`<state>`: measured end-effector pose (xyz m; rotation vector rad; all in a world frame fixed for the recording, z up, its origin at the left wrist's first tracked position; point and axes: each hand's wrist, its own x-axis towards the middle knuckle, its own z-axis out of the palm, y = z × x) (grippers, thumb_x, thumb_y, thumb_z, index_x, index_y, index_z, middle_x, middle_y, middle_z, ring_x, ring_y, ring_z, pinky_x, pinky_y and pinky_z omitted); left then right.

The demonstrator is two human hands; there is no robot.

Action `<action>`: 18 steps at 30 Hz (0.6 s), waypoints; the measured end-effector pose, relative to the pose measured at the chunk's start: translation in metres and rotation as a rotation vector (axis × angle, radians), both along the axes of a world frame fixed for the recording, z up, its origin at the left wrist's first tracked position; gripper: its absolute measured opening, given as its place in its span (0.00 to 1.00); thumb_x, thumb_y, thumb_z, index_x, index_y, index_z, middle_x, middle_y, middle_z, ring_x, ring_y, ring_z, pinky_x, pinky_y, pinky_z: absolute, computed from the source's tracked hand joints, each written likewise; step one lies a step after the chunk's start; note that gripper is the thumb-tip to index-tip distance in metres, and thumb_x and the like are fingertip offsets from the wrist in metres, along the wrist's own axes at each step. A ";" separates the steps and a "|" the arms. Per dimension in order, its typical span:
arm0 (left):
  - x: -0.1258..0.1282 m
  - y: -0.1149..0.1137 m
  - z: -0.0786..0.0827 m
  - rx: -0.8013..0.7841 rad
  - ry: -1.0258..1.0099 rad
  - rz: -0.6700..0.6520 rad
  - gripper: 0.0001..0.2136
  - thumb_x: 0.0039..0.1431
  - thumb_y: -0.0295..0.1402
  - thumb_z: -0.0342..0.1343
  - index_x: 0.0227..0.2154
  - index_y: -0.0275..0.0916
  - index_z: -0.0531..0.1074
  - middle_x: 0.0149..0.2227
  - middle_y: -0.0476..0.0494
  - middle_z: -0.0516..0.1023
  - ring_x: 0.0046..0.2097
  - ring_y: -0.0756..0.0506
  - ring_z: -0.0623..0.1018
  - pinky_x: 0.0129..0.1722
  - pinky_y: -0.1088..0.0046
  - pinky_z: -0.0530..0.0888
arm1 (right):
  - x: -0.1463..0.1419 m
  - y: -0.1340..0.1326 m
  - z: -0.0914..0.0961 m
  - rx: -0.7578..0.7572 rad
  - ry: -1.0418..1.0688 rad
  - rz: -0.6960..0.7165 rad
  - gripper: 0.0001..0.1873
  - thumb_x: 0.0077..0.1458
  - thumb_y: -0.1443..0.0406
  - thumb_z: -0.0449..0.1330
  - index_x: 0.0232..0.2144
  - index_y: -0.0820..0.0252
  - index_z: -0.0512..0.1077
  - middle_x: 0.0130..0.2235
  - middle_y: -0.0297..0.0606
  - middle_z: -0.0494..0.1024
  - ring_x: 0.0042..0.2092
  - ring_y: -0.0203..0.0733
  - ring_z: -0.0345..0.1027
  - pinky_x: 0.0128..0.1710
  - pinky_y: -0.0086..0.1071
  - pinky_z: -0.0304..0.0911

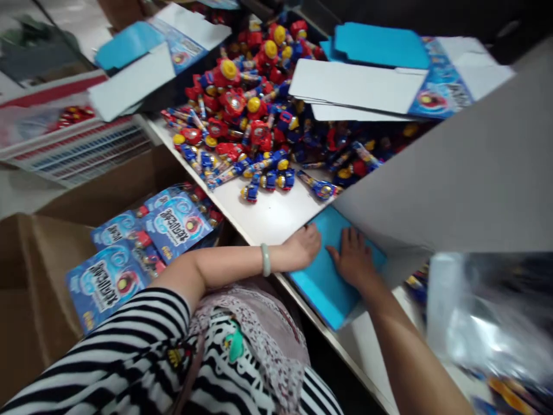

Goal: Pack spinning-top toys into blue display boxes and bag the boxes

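A flat cardboard box blank [325,282] lies at the near edge of the white table [268,216], blue side up, with its large grey flap [458,178] raised to the right. My left hand [305,245] rests on the blank's left edge with its fingers curled under; a pale bangle circles the wrist. My right hand [354,259] lies flat on the blue panel, fingers stretched out toward the fold. A heap of red, blue and yellow toys [259,121] covers the table beyond my hands.
More flat blanks [371,78] are stacked behind the heap at right, others [147,57] at the back left. A brown carton [38,271] at left holds filled blue boxes [142,242]. Clear plastic bags [484,311] lie blurred at the right.
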<state>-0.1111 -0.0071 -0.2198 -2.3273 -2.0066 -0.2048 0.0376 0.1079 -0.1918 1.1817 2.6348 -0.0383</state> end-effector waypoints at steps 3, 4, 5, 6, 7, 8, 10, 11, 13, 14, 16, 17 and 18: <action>0.000 0.006 0.011 -0.001 0.030 -0.050 0.18 0.66 0.25 0.43 0.49 0.23 0.75 0.53 0.19 0.75 0.57 0.29 0.73 0.51 0.52 0.70 | -0.007 0.006 -0.007 0.004 -0.002 0.013 0.41 0.68 0.51 0.38 0.69 0.80 0.48 0.72 0.63 0.48 0.73 0.66 0.43 0.67 0.60 0.50; -0.001 0.006 0.015 -0.012 -0.011 -0.062 0.18 0.66 0.25 0.43 0.49 0.23 0.75 0.52 0.19 0.75 0.56 0.30 0.74 0.49 0.54 0.71 | -0.010 0.005 -0.006 0.034 0.012 0.025 0.41 0.68 0.51 0.38 0.69 0.80 0.49 0.72 0.63 0.49 0.72 0.67 0.43 0.68 0.60 0.49; -0.005 0.004 0.020 -0.015 -0.084 -0.100 0.17 0.66 0.25 0.45 0.50 0.24 0.75 0.53 0.21 0.74 0.54 0.33 0.74 0.49 0.56 0.72 | -0.011 0.002 -0.004 0.073 0.033 0.042 0.40 0.68 0.52 0.38 0.69 0.79 0.50 0.72 0.62 0.50 0.72 0.66 0.43 0.68 0.61 0.49; -0.014 0.001 0.025 0.003 -0.184 -0.157 0.17 0.67 0.27 0.46 0.53 0.26 0.73 0.54 0.23 0.74 0.54 0.35 0.75 0.50 0.60 0.72 | -0.011 -0.002 -0.002 0.102 0.053 0.068 0.39 0.68 0.52 0.38 0.69 0.77 0.51 0.72 0.60 0.50 0.73 0.66 0.43 0.67 0.63 0.49; -0.027 -0.004 0.030 0.046 -0.294 -0.213 0.18 0.68 0.30 0.48 0.55 0.29 0.72 0.56 0.26 0.73 0.55 0.38 0.74 0.52 0.62 0.72 | -0.009 -0.007 -0.001 0.120 0.068 0.095 0.39 0.68 0.52 0.38 0.69 0.74 0.52 0.72 0.58 0.50 0.73 0.66 0.43 0.66 0.64 0.50; -0.047 -0.010 0.034 0.113 -0.399 -0.236 0.18 0.68 0.32 0.49 0.57 0.31 0.70 0.58 0.29 0.72 0.56 0.41 0.74 0.54 0.65 0.72 | -0.007 -0.011 -0.001 0.121 0.072 0.123 0.37 0.67 0.52 0.39 0.70 0.71 0.53 0.72 0.56 0.50 0.73 0.66 0.42 0.65 0.65 0.52; -0.103 -0.026 0.041 0.282 -0.557 -0.088 0.18 0.68 0.35 0.51 0.57 0.35 0.70 0.57 0.34 0.73 0.57 0.42 0.73 0.59 0.65 0.69 | -0.001 -0.016 -0.001 0.062 0.034 0.171 0.36 0.66 0.52 0.43 0.69 0.65 0.55 0.72 0.52 0.51 0.73 0.65 0.44 0.64 0.63 0.57; -0.137 -0.035 0.043 0.353 -0.593 0.102 0.16 0.67 0.33 0.51 0.54 0.35 0.72 0.54 0.34 0.75 0.56 0.42 0.73 0.59 0.63 0.69 | 0.000 -0.016 0.001 0.019 -0.007 0.183 0.35 0.65 0.53 0.47 0.69 0.64 0.58 0.72 0.52 0.54 0.72 0.64 0.48 0.63 0.61 0.60; -0.206 -0.053 0.044 0.376 -0.583 0.559 0.13 0.64 0.30 0.54 0.50 0.34 0.74 0.49 0.35 0.76 0.52 0.40 0.74 0.57 0.61 0.69 | -0.007 -0.011 0.017 -0.057 -0.128 0.184 0.31 0.61 0.55 0.54 0.63 0.63 0.67 0.66 0.56 0.65 0.65 0.65 0.63 0.57 0.55 0.69; -0.236 -0.059 0.042 0.343 -0.536 0.740 0.13 0.64 0.29 0.53 0.49 0.33 0.74 0.49 0.35 0.75 0.53 0.39 0.73 0.58 0.59 0.68 | -0.017 -0.008 0.031 -0.075 -0.159 0.205 0.27 0.60 0.56 0.56 0.59 0.62 0.72 0.61 0.57 0.72 0.59 0.65 0.71 0.52 0.52 0.72; -0.277 -0.068 0.035 0.261 -0.423 0.971 0.13 0.63 0.32 0.54 0.48 0.34 0.75 0.51 0.33 0.73 0.57 0.36 0.69 0.60 0.56 0.67 | -0.057 -0.005 0.065 -0.051 -0.102 0.274 0.19 0.60 0.58 0.57 0.49 0.57 0.78 0.50 0.55 0.80 0.48 0.63 0.78 0.44 0.50 0.75; -0.288 -0.069 0.030 0.219 -0.374 1.027 0.14 0.62 0.34 0.56 0.47 0.34 0.76 0.53 0.31 0.71 0.59 0.34 0.67 0.60 0.54 0.66 | -0.086 -0.005 0.082 -0.016 0.054 0.362 0.19 0.62 0.58 0.55 0.51 0.57 0.76 0.51 0.52 0.80 0.50 0.61 0.77 0.46 0.49 0.74; -0.292 -0.068 0.025 0.181 -0.333 1.052 0.15 0.61 0.37 0.57 0.47 0.34 0.76 0.55 0.30 0.69 0.61 0.32 0.64 0.61 0.52 0.66 | -0.120 -0.006 0.097 0.004 0.191 0.389 0.20 0.63 0.56 0.55 0.53 0.55 0.75 0.53 0.49 0.79 0.51 0.59 0.76 0.46 0.48 0.73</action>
